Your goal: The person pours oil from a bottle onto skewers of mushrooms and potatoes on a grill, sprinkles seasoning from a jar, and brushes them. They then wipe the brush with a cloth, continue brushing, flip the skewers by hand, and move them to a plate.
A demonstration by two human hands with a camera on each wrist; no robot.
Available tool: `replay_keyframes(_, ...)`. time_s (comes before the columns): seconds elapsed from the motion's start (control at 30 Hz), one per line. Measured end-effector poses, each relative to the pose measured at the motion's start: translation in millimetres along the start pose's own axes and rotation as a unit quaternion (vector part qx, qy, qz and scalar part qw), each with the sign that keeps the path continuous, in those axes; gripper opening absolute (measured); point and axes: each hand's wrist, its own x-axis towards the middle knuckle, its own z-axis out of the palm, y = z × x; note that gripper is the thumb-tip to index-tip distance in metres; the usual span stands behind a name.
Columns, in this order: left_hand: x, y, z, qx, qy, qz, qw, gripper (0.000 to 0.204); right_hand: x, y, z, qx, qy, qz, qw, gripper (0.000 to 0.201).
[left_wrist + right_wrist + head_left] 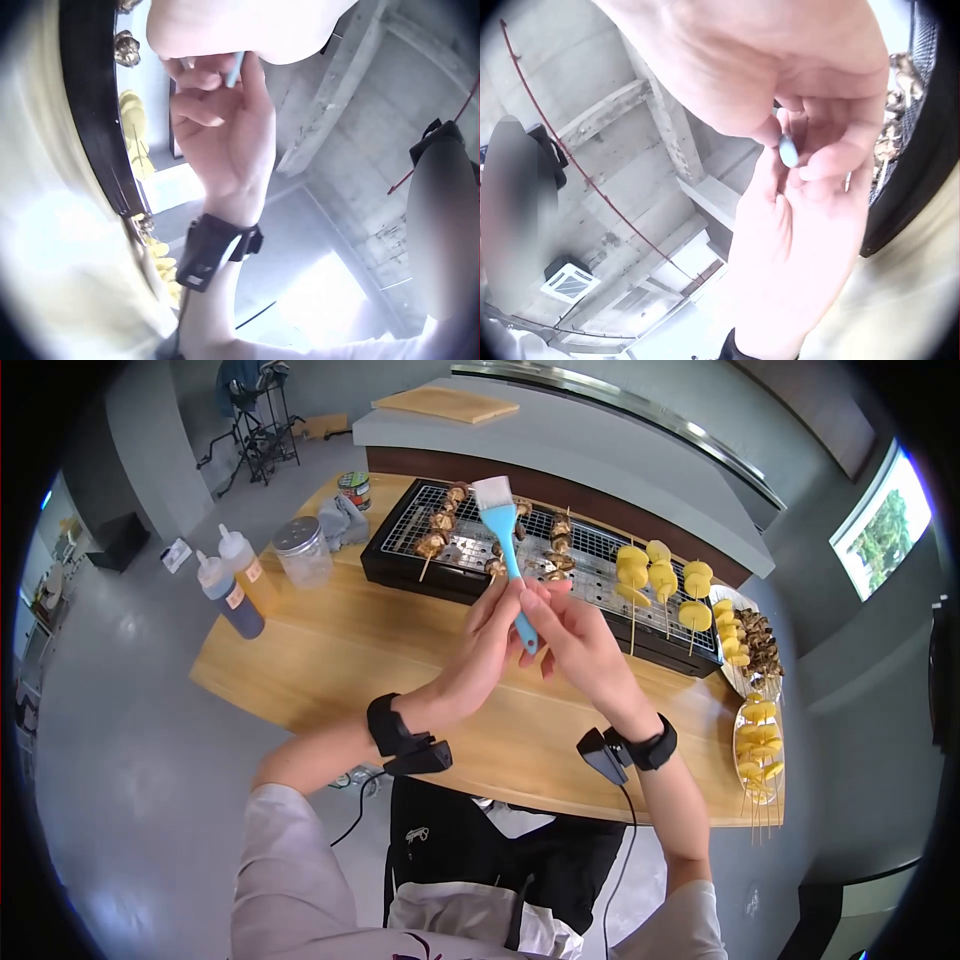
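A light-blue basting brush [508,550] with pale bristles points up and away in the head view, over the near side of the grill. Its handle lies between my two hands, which meet there. My left hand [475,660] holds it from the left with thumb and fingers; my right hand [590,660] pinches it from the other side. In the right wrist view the rounded end of the brush handle [788,152] pokes out between the fingers. Beyond the hands stands a black grill [450,581], bearing mushroom skewers [435,540] on its left and yellow slice skewers [662,578] on its right.
Two squeeze bottles [232,595] and a lidded jar [303,555] stand at the table's left. A can [354,490] is by the grill's far left corner. Plates at the right hold more skewers [760,735]. Behind the grill runs a grey counter [600,460].
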Motion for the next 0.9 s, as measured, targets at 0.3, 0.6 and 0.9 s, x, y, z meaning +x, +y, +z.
replay_keyframes(0.3, 8.4, -42.8, -53.5, 0.000, 0.001, -0.043, 0.999, 0.041, 40.8, -8.1, -9.6, 0.026, 0.076, 0.064, 0.995, 0.032)
replay_keyframes(0.6, 5.8, -34.7, -67.8, 0.059, -0.128, -0.170, 0.975, 0.042, 97.3, -49.1, -7.6, -0.266, 0.221, -0.133, 0.929, 0.026)
replay_keyframes(0.9, -1.7, -9.9, -114.8, -0.157, 0.045, -0.105, 0.981, 0.057, 103.0, -57.0, -24.3, -0.257, 0.268, -0.152, 0.916, 0.019)
